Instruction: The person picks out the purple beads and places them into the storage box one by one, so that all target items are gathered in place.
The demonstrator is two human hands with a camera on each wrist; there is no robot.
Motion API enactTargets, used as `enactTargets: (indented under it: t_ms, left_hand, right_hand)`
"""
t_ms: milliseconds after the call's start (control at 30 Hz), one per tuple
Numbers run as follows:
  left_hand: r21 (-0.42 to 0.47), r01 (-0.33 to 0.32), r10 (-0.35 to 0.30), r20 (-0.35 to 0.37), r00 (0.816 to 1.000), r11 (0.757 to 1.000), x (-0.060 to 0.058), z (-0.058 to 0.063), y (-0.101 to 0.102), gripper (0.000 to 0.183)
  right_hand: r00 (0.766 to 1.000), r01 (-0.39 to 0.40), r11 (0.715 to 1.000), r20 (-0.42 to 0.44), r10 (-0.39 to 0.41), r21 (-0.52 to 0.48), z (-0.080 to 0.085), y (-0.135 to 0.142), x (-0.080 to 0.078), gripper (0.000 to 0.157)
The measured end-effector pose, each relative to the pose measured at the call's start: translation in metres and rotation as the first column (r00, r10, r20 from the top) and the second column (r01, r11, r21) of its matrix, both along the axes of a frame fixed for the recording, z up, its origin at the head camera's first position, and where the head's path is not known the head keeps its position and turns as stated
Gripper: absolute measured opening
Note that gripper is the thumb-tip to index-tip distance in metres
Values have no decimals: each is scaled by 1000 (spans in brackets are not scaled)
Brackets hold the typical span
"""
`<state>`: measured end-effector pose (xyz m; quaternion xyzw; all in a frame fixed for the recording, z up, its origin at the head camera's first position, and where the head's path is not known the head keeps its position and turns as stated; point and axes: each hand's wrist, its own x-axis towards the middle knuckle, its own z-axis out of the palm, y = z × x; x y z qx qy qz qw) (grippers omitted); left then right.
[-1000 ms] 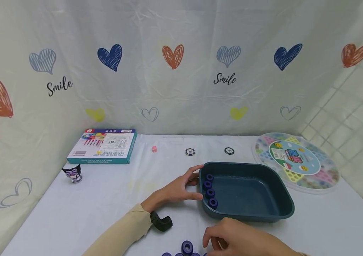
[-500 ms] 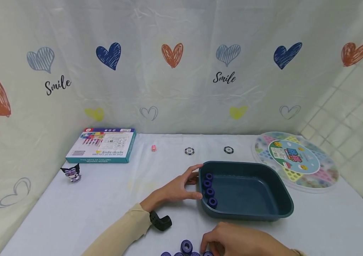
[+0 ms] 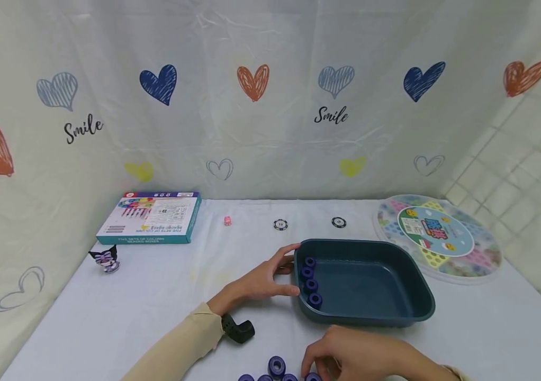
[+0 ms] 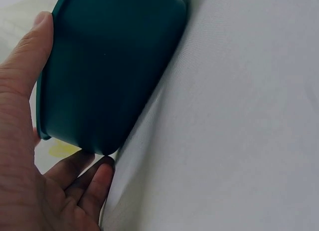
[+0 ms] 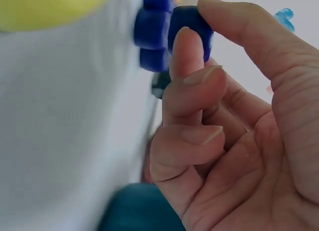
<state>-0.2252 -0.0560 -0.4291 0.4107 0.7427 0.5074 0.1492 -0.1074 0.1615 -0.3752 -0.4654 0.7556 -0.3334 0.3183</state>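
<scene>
My left hand [image 3: 263,278] holds the left end of a dark teal basin [image 3: 370,320], thumb and index finger set apart along its end. In the left wrist view the thumb [image 4: 35,46] lies along the rim and the other fingers curl by the basin's outer side. Several purple ring-shaped beads [image 3: 310,286] line the inside of its left wall. At the front edge of the head view, my right hand [image 3: 351,352] pinches a purple bead [image 5: 185,24] between thumb and fingertip. Beside it are more purple beads [image 3: 277,366], partly cut off by the frame; one sits higher than the others.
Behind the basin lie two poker chips [image 3: 280,225] and a small pink figure [image 3: 227,220]. A flat boxed set [image 3: 146,219] and a black-eared figurine [image 3: 106,259] stand at the left. A round patterned game board [image 3: 482,259] lies close to the basin's right.
My right hand has come down to the bead at the right end of the front group and now pinches it. The left hand stays on the basin; the head view shifts slightly.
</scene>
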Motion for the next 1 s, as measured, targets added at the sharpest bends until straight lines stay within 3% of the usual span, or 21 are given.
enactTargets:
  t_ms: [167,433,567,800,1000]
  left_hand:
    - [-7,-14,14,-16,1000,1000,-6,-11,0,91]
    - [21,14,-14,0,1000,1000,-6,-12,1,90]
    - [13,4,-4,2,1000,1000,-6,-11,2,89]
    - [9,3,-3,8,1000,1000,-5,-11,2,88]
    - [12,5,-5,8,1000,1000,-5,-10,1,88]
  right_hand:
    - [999,52,997,14,-51,-66,15,9,-4,20]
    - [989,137,975,-38,-146,-172,36,32,-21,21]
    - [974,205,970,-73,-216,-130,43,41,-35,21]
    - [961,243,967,-117,-251,-74,49,49,-58,21]
    - [936,318,948,-152,-318,-27,52,53,-76,22]
